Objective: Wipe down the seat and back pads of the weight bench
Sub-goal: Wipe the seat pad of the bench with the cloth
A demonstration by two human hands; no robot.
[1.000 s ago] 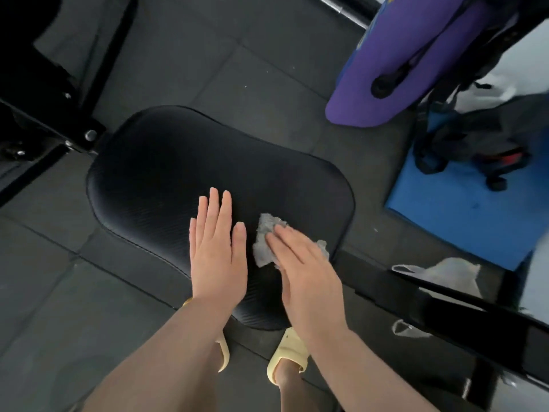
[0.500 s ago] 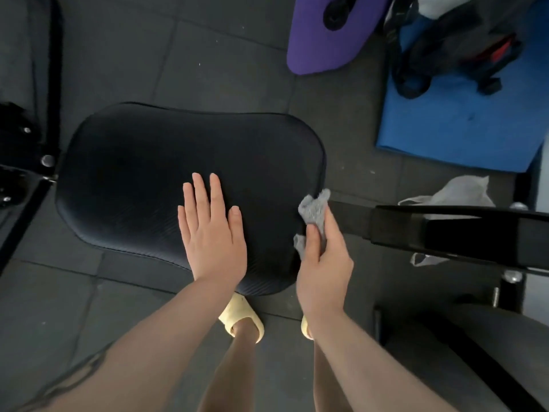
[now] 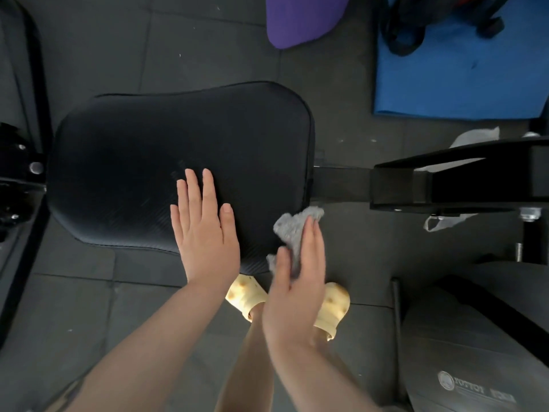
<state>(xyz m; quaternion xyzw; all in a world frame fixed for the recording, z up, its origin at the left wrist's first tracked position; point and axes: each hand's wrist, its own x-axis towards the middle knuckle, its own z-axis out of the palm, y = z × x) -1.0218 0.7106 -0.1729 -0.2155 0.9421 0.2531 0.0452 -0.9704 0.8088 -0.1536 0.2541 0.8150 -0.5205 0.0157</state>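
The black seat pad (image 3: 166,162) of the bench fills the middle of the view. My left hand (image 3: 205,230) lies flat on its near right part, fingers spread and holding nothing. My right hand (image 3: 300,275) grips a crumpled grey cloth (image 3: 292,230) at the pad's near right corner, against the pad's side edge. The bench's black metal frame (image 3: 445,182) runs off to the right from under the pad. A large dark padded surface with a printed logo (image 3: 475,352) shows at the lower right.
Dark rubber floor tiles (image 3: 148,46) lie all around. A blue mat (image 3: 457,81) with a dark bag on it and a purple object (image 3: 300,19) are at the top right. White plastic bags (image 3: 472,138) lie by the frame. Black machine parts (image 3: 17,171) stand at the left. My yellow sandals (image 3: 246,295) are under the pad's edge.
My right hand has moved the cloth from the pad's top surface to its right corner and down along the side edge. My left hand stays flat on the pad. The view has tilted downward.
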